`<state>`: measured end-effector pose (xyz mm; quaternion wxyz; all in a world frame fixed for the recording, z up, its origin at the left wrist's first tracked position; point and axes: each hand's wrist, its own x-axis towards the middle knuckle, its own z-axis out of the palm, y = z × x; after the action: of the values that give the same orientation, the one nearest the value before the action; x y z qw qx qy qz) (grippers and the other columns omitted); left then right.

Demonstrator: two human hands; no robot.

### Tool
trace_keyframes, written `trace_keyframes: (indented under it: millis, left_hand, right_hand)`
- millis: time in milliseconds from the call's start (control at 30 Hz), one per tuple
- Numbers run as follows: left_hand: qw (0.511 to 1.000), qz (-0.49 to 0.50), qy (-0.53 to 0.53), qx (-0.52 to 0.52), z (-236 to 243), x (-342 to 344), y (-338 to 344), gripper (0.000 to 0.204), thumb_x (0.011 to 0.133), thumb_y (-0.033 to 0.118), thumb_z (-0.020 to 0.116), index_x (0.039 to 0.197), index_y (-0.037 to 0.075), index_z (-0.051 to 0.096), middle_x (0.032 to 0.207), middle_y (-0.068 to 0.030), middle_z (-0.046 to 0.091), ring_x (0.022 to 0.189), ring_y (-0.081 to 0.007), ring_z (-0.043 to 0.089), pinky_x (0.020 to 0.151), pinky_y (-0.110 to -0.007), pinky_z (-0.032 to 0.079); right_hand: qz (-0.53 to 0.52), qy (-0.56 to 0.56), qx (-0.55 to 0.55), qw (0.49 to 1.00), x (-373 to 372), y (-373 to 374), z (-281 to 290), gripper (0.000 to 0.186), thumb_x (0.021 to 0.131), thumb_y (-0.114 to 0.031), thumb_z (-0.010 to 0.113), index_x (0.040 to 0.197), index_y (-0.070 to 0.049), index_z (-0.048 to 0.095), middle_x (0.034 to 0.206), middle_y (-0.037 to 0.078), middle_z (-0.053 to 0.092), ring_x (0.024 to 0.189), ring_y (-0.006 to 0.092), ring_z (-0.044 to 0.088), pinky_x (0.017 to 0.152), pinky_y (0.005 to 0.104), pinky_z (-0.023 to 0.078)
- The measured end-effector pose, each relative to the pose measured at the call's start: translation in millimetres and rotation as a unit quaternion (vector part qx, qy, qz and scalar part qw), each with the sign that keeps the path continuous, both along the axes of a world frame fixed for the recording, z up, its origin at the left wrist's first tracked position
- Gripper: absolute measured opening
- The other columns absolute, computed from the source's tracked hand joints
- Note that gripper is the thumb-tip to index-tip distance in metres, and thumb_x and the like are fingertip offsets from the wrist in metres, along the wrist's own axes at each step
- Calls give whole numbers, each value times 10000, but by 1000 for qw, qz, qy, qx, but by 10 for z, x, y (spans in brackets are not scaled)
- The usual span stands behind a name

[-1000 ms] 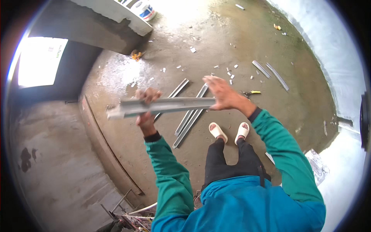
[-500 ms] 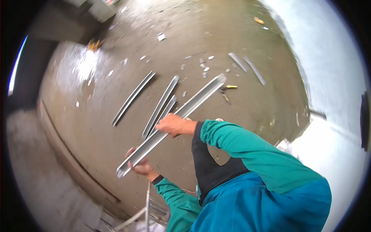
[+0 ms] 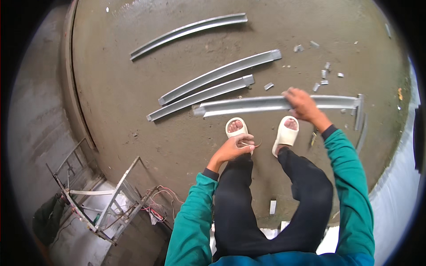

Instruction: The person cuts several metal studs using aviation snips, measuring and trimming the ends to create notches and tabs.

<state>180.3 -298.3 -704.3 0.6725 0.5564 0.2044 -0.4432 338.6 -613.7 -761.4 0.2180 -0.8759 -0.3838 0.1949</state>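
Note:
A long silver metal channel (image 3: 253, 104) lies crosswise beyond my feet, its far-left end slightly blurred. My right hand (image 3: 302, 105) has its fingers curled over the channel's upper edge, right of its middle. In front of my left foot hovers my left hand (image 3: 237, 146), fingers loosely bent and apart from the thumb, with nothing visible in it. Two more channels rest on the floor just beyond, a longer one (image 3: 222, 74) and a shorter one (image 3: 199, 98). Yellow-handled snips (image 3: 313, 138) show partly beside my right wrist.
Another channel (image 3: 186, 33) lies farther off. Small metal offcuts (image 3: 324, 74) are scattered at right, near short channel pieces (image 3: 360, 113). A metal frame stand (image 3: 117, 190) and tangled pinkish cords (image 3: 164, 195) are at lower left. My feet wear cream slides (image 3: 287, 133).
The channel has gone from being held up diagonally in both hands to lying low and crosswise. My left hand has let go of it; my right hand stays on it. My view has turned.

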Motion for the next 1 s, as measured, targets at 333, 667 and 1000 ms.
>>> trace_keyframes:
  millis: [333,667,1000]
  left_hand:
    - [845,-39,-367,386,-604,629,218,377,772,95,797,1113,39,646,906,-78,679,785,-160,657,720,-285,530]
    - [712,-217,-501,442,-1942,421,124,737,564,164,851,1245,108,575,1212,-132,555,1111,-324,530,921,-414,433]
    - [712,-57,-538,447,-2358,326,522,728,612,243,869,1269,141,572,1296,-129,495,1234,-351,446,1047,-494,348]
  right_hand:
    - [94,-46,66,992,158,5,-1351,658,579,-76,774,1205,-31,576,1085,152,551,994,345,593,838,427,526]
    - [182,35,56,981,-142,1110,-1708,419,658,-158,763,990,-1,560,1010,152,536,938,339,591,747,452,561]
    - [115,-224,-13,968,2125,1840,-1569,504,698,-100,758,1147,32,572,1261,245,518,1173,392,512,1003,450,448]
